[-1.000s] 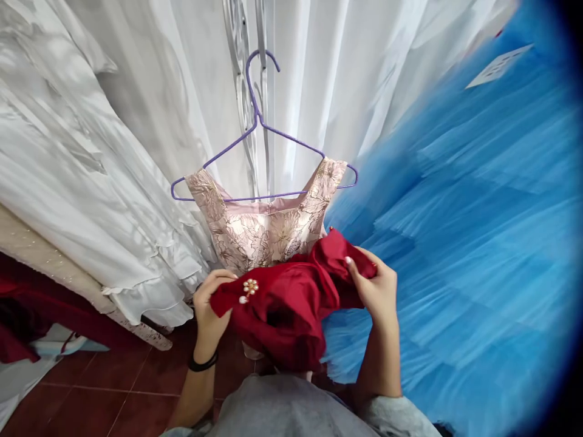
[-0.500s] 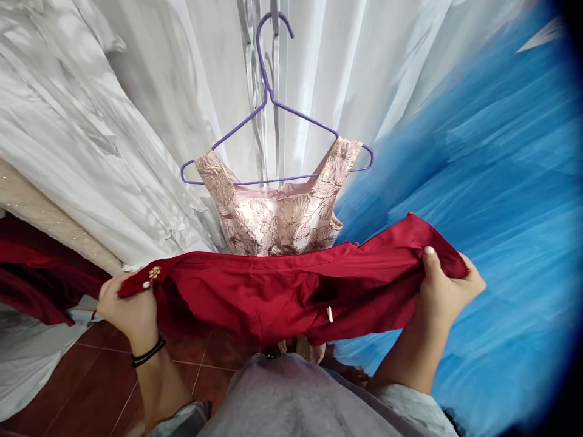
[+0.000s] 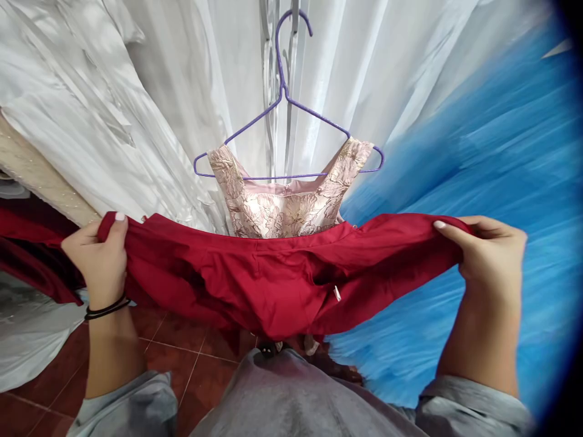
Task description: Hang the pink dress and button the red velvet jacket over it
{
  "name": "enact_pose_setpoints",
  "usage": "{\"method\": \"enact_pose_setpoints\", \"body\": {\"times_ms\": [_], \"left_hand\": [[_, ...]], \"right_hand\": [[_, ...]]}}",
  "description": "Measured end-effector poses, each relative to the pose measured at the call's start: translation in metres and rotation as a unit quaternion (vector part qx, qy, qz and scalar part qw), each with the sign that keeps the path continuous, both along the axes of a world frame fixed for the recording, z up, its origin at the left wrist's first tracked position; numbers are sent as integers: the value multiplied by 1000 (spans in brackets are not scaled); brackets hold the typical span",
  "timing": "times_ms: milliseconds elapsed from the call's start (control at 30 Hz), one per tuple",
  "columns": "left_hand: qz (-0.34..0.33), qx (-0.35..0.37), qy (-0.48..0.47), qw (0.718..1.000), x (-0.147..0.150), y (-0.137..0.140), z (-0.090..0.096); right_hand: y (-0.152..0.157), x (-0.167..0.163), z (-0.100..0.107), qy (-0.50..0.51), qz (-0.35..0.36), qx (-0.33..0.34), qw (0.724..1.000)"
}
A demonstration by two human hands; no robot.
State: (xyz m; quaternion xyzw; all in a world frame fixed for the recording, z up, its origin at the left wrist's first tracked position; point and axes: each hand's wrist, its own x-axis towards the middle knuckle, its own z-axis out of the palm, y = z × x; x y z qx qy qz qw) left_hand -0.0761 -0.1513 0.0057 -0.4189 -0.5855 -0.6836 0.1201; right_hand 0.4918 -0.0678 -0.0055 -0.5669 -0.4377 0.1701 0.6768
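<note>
Blue tulle: a big bright blue, layered net skirt [image 3: 478, 152] fills the right side, hanging behind and under the right forearm; its lower edge shows below the red cloth.
White drapes: sheer white hanging fabrics [image 3: 150, 103] cover the back and left, falling in long folds, so they serve as a backdrop for the hanger.
Red cloth: a deep red, smooth woven garment piece [image 3: 273, 279] is stretched wide at chest height between both hands, just in front of the pink bodice. It sags in the middle because only its two ends are held; a small pale tag dangles near its lower fold.
Pink dress: a pale pink sleeveless brocade bodice with gold flower pattern [image 3: 285, 209] hangs by its straps, its lower part hidden behind the red cloth.
Hanger: a thin purple wire hanger [image 3: 291, 109] is hooked high on a pale upright, which holds the bodice spread flat and facing the person.
Left hand: the left hand [image 3: 98, 258] is closed around the cloth's left end, thumb on top, a black band at the wrist.
Right hand: the right hand [image 3: 489, 252] pinches the right end between thumb and curled fingers, pulling outward.
Floor: dark red tiles [image 3: 182, 358] show below.
</note>
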Motion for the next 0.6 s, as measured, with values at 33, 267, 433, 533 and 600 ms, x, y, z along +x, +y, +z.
{"method": "enact_pose_setpoints", "body": {"times_ms": [33, 267, 433, 533, 600], "left_hand": [[32, -1, 97, 995, -1, -3, 7], [91, -71, 305, 945, 1, -3, 57], [-11, -110, 180, 977, 12, 16, 86], [-33, -136, 188, 972, 9, 24, 98], [-57, -203, 246, 946, 4, 25, 103]], "right_hand": [[4, 4, 4, -4, 10, 16, 1000], [18, 9, 52, 5, 105, 86, 991], [11, -10, 84, -240, 271, -40, 931], [10, -24, 90, -511, 327, -161, 778], [12, -29, 89, -635, 272, -195, 696]]}}
